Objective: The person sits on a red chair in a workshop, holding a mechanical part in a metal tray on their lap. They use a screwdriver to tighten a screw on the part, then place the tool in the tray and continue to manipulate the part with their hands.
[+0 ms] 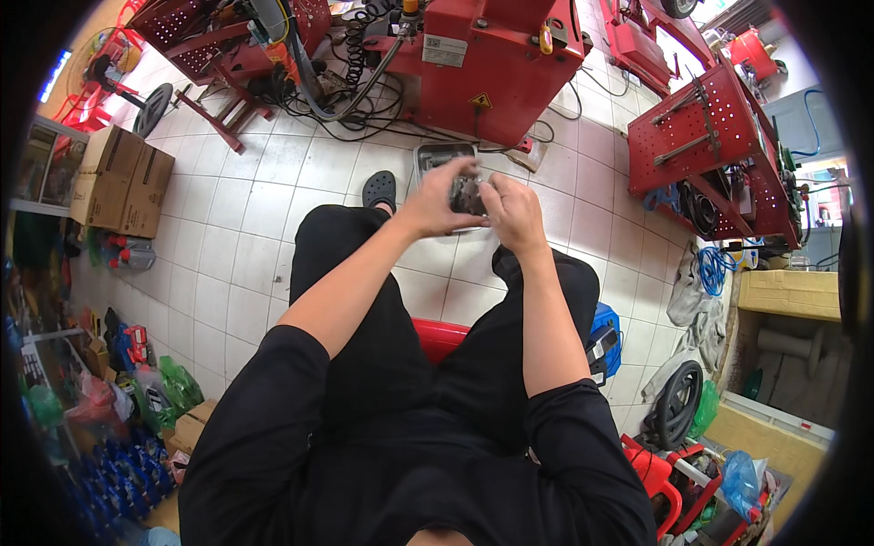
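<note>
A small, dark grey metal part [467, 194] with an uneven outline is between my two hands, above the floor in front of my knees. My left hand [435, 200] curves around it, thumb below and fingers above, slightly smeared by motion. From the other side my right hand [516, 211] is closed, its fingertips pinching the part's edge. Just beyond and beneath the hands, a pale shallow tray [421, 164] rests on the tiles with dark items inside. My hands partly hide the tray, and I cannot make out the part's exact kind.
A red machine [501, 86] with hoses and cables stands ahead. To the right is a red perforated tool cart [696, 136]; cardboard boxes [118, 182] are stacked at left. A red stool [439, 338] shows beneath me, and a blue case [604, 344] beside my right leg.
</note>
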`<state>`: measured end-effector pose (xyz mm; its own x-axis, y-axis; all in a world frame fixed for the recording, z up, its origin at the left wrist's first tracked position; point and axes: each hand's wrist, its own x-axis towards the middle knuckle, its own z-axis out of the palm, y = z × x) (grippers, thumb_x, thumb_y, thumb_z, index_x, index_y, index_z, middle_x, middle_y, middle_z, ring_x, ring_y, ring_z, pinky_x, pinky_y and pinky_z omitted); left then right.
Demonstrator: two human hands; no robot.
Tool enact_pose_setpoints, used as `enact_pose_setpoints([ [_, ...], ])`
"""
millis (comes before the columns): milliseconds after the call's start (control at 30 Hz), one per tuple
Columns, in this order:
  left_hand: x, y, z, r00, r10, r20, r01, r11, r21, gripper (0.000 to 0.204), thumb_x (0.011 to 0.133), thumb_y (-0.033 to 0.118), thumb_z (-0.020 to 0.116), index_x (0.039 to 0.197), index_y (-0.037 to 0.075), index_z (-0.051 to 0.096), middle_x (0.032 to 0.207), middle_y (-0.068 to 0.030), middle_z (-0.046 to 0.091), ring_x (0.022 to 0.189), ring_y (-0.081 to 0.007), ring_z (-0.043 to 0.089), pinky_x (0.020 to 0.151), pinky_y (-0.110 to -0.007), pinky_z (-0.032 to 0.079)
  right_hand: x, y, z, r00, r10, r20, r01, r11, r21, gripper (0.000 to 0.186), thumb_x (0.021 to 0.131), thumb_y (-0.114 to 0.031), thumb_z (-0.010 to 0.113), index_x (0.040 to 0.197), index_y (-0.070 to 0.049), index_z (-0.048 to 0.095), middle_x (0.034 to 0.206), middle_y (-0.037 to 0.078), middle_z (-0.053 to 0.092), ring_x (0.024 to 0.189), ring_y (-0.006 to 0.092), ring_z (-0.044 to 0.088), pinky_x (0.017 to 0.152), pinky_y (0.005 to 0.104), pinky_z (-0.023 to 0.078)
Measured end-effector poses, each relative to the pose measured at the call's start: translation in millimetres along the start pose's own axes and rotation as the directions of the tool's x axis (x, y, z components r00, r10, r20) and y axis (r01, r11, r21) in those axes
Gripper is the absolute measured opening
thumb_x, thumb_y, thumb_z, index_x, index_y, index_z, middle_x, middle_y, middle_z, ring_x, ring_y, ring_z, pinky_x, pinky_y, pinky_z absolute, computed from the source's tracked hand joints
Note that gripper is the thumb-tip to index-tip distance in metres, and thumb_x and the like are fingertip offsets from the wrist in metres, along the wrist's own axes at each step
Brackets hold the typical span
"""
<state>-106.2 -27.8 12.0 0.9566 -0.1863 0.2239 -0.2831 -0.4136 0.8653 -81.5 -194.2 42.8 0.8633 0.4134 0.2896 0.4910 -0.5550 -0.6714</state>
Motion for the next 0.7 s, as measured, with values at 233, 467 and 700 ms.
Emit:
enact_pose_setpoints([
  [233,12.6,-67.9,-53.1,0.670,-0.256,-0.697,-0.099,0.899,-0.426,0.020,0.091,0.012,0.056,0.108,0.003,0.055,0.095,-0.0060,0.061,0.087,-0.0136,0.057,0.079,-0.026,0.046,2.9,1.4,-1.2,0.996,-0.043,-0.079,0.025,0.977,-0.211,0.031,0.087,-0.027,0.055,0.068,-0.003,0.050,0.065,0.018,0.057,0.062,0.0394,0.056,0.055,0.0464,0.043],
  [467,-11.5,4.2,4.8,0.967,0.233,-0.102,-0.225,0.971,0.087,0.063,0.067,0.030,0.076,0.119,0.002,0.054,0.114,-0.0181,0.057,0.109,-0.0318,0.054,0.093,-0.038,0.043,-0.7,4.2,-0.4,0.994,0.036,-0.105,-0.065,0.956,-0.286,0.030,0.086,-0.029,0.054,0.069,-0.003,0.054,0.065,0.018,0.058,0.062,0.0378,0.058,0.056,0.0458,0.045],
  [700,-1.5,-4.6,32.1,0.994,0.012,-0.109,-0.033,0.981,-0.190,0.104,0.052,0.030,0.087,0.136,0.001,0.033,0.131,-0.0218,0.046,0.116,-0.0364,0.049,0.097,-0.041,0.041,-1.3,-7.6,0.7,0.999,0.021,-0.025,-0.026,0.982,-0.189,0.031,0.086,-0.029,0.054,0.069,-0.003,0.055,0.066,0.018,0.059,0.062,0.0383,0.058,0.057,0.0460,0.045],
])
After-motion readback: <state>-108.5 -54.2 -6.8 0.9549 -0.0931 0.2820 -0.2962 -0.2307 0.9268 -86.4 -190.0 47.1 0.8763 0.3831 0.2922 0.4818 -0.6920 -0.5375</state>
